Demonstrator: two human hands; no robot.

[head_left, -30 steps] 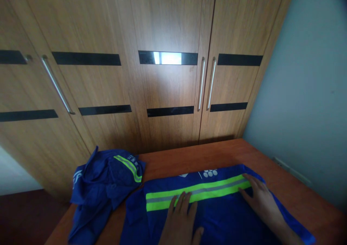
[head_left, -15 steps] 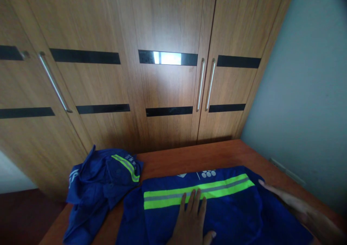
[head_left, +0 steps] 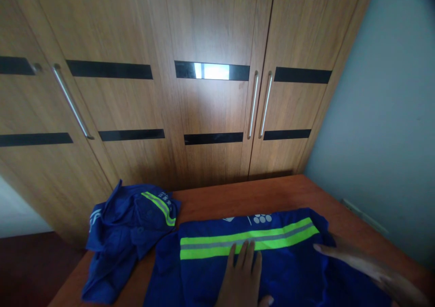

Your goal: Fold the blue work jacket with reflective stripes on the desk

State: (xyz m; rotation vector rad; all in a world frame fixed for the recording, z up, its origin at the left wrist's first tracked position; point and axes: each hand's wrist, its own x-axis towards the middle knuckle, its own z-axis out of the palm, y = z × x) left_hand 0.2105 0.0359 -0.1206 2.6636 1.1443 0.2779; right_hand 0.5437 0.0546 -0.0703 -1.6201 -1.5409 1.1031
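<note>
A blue work jacket [head_left: 288, 273] with a lime-and-grey reflective band lies spread on the reddish-brown surface. White printing shows along its far edge. My left hand [head_left: 241, 275] rests flat on the middle of it, fingers stretched and apart, tips at the band. At the jacket's right side, my right hand [head_left: 343, 255] holds the sleeve edge, thumb on top of the cloth. Its other fingers are mostly hidden behind the fabric. To the left lies a second, crumpled blue garment [head_left: 136, 230] with a similar band and white lettering; neither hand touches it.
A wooden wardrobe [head_left: 210, 107] with black strips and metal handles stands behind the reddish-brown surface [head_left: 238, 191]. A pale wall [head_left: 384, 139] rises on the right. Dark floor [head_left: 34, 266] shows at the lower left.
My right hand has shifted slightly down and left, its thumb now over the jacket and the cloth's right edge drawn inward. My left hand stays flat in nearly the same place.
</note>
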